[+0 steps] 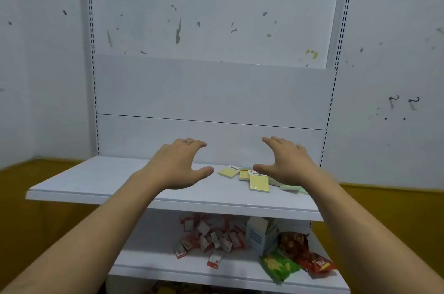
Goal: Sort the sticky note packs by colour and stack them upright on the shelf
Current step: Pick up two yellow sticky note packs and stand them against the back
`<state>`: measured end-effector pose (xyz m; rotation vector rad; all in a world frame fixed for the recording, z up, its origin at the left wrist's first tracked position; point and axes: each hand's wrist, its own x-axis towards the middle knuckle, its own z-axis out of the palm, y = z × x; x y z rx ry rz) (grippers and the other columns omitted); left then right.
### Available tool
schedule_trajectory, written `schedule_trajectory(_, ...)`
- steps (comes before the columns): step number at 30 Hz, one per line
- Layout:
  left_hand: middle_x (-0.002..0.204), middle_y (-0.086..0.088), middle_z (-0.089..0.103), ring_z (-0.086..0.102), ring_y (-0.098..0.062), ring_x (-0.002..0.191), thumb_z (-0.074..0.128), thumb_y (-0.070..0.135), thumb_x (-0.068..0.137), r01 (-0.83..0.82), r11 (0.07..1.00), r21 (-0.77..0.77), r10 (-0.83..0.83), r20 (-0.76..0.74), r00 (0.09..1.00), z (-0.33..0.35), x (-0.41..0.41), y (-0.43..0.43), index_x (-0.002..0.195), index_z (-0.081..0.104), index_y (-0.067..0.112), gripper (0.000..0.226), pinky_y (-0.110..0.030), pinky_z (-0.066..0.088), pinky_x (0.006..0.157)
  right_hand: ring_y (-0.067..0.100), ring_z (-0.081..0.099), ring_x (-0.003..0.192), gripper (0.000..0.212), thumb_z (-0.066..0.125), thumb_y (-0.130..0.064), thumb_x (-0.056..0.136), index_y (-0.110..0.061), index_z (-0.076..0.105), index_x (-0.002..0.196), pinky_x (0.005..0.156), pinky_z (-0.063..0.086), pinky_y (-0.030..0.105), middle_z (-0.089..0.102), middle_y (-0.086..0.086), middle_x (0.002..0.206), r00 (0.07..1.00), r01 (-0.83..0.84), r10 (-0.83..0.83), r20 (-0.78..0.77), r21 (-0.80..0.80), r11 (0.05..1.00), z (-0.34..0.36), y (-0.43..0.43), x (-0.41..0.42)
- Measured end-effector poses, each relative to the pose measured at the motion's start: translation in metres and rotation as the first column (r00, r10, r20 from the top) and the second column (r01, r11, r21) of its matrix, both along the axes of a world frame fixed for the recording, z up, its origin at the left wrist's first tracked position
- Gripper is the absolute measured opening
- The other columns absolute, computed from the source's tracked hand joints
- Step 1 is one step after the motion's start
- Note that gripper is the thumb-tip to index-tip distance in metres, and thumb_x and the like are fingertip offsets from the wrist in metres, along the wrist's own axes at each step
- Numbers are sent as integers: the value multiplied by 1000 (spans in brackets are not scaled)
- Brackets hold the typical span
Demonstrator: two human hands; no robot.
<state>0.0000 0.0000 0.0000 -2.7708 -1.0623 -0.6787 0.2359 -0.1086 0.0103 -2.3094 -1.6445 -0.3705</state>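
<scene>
Several sticky note packs lie flat in a loose heap on the white upper shelf [96, 180], right of centre. Yellow packs [259, 183] sit in front and to the left [228, 171]. Pale green packs [290, 188] lie at the heap's right, partly hidden under my right hand. My left hand [179, 164] hovers over the shelf, left of the heap, fingers spread and empty. My right hand [287, 164] hovers above the heap with fingers spread, holding nothing.
The lower shelf [153, 262] carries several small red and white boxes [209, 236], a white and blue carton [260, 236], and green [278, 267] and red [317, 263] snack bags. White back panels rise behind the shelves.
</scene>
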Motion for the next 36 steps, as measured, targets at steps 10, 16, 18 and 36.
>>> schedule_trajectory(10, 150, 8, 35, 34, -14, 136, 46, 61, 87, 7, 998, -67, -7, 0, 1000, -33, -21, 23, 145, 30, 30, 68, -36, 34, 107, 21, 18, 145, 81, 51, -61, 85, -29, 17, 150, 118, 13, 49, 17, -1, 159, 999, 19, -20, -37, -33, 999, -31, 19, -21)
schedule_trajectory(16, 149, 9, 35, 33, -14, 135, 46, 60, 87, 1, 992, -127, -4, -19, 1000, -56, -29, 43, 144, 33, 30, 65, -35, 32, 106, 21, 21, 144, 79, 52, -58, 86, -29, 18, 150, 117, 15, 47, 18, -1, 158, 998, 18, -23, -56, -86, 996, -49, 39, -30)
schedule_trajectory(18, 149, 9, 36, 33, -14, 135, 47, 60, 87, 6, 990, -144, -8, -13, 1000, -62, -28, 53, 143, 33, 30, 65, -36, 33, 106, 22, 22, 144, 79, 52, -59, 85, -29, 19, 150, 117, 17, 46, 20, 0, 158, 998, 19, -24, -54, -90, 996, -54, 48, -28)
schedule_trajectory(36, 149, 12, 35, 31, -11, 136, 47, 59, 88, 41, 976, -213, -65, -104, 993, -88, 96, 165, 143, 34, 31, 63, -34, 32, 108, 21, 24, 143, 79, 54, -58, 85, -29, 20, 150, 113, 28, 44, 22, -1, 157, 978, 46, -61, -197, -80, 996, -108, 154, 91)
